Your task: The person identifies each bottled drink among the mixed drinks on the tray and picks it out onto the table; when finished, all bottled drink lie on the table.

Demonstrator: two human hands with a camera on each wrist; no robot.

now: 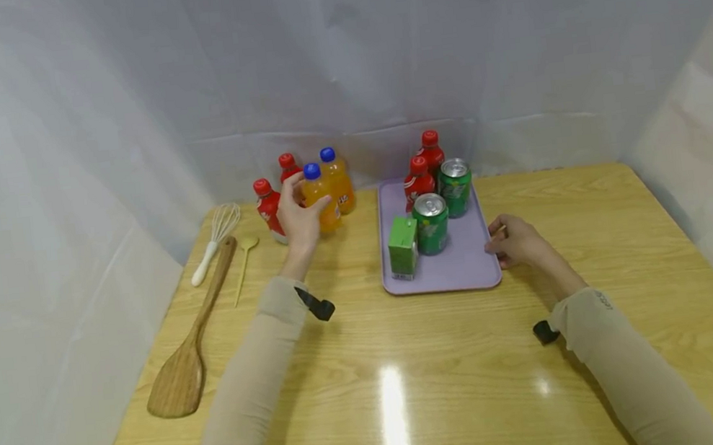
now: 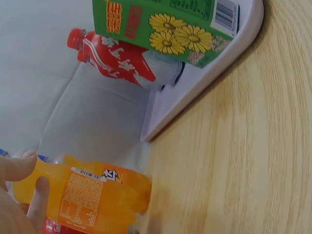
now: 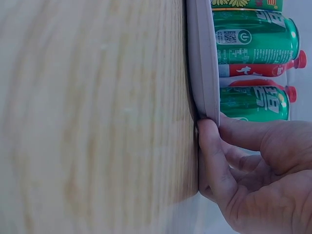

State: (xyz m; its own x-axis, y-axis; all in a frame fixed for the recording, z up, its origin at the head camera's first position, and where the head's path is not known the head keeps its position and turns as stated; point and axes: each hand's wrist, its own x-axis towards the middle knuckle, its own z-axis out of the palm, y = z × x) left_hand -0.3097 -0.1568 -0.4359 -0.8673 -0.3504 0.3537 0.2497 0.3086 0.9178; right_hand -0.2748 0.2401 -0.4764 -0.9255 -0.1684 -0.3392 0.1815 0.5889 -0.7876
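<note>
My left hand (image 1: 299,219) grips an orange soda bottle (image 1: 331,216) with a blue cap, thumb on one side and fingers on the other. Whether its base touches the table cannot be told. A second orange soda bottle (image 1: 343,189) stands just behind it. Close by on the left are two red bottles (image 1: 269,211), one partly hidden. At the lilac tray's (image 1: 465,262) right edge, my right hand (image 1: 518,240) pinches the rim (image 3: 209,73) between thumb and fingers. The tray bears a green drink carton (image 1: 404,250), two green cans (image 1: 432,227) and two red bottles (image 1: 419,187).
Along the table's left side lie a whisk (image 1: 207,260) with a white handle, a wooden spatula (image 1: 177,379) and a small yellow spoon (image 1: 243,263). White sheeting (image 1: 341,72) hangs behind the wooden table (image 1: 463,371) and at both sides.
</note>
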